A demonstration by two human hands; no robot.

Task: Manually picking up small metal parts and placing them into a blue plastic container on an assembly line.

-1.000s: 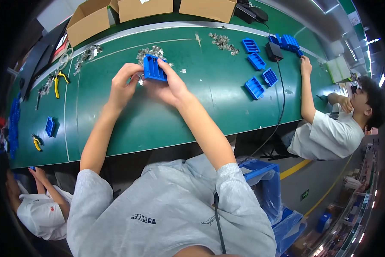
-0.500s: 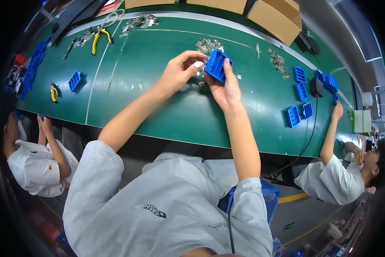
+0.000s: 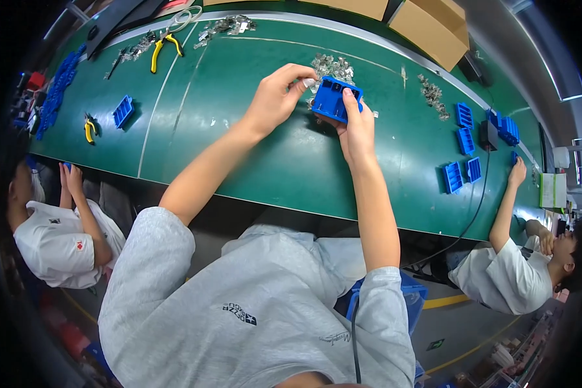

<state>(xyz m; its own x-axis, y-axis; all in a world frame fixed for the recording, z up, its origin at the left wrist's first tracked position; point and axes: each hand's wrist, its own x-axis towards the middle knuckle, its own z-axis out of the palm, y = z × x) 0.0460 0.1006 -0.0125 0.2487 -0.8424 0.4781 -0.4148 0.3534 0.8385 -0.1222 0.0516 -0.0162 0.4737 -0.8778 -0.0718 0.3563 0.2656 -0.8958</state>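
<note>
My right hand (image 3: 359, 129) grips a blue plastic compartment box (image 3: 329, 107) from its right side and below, with the thumb over its upper right edge. The box is held tilted above the green bench, and dark openings show along its upper part. My left hand (image 3: 280, 97) is at the box's upper left corner, thumb and fingers pinched together. A white cover is on a fingertip of that hand; anything in the pinch is too small to make out. Just behind the box lies a pile of small shiny metal pieces (image 3: 329, 64).
More metal pieces lie in piles at the back left (image 3: 229, 27) and right (image 3: 433, 97). Yellow-handled pliers (image 3: 155, 55) and yellow-handled cutters (image 3: 89, 129) lie left, near a blue box (image 3: 123, 112). Several blue boxes (image 3: 452, 177) and a black cable are at right. Co-workers sit on both sides.
The blue box has been turned in my right hand, so its compartments face less toward me. My left hand stays pinched at its left side, now by the upper corner. The view has shifted slightly.
</note>
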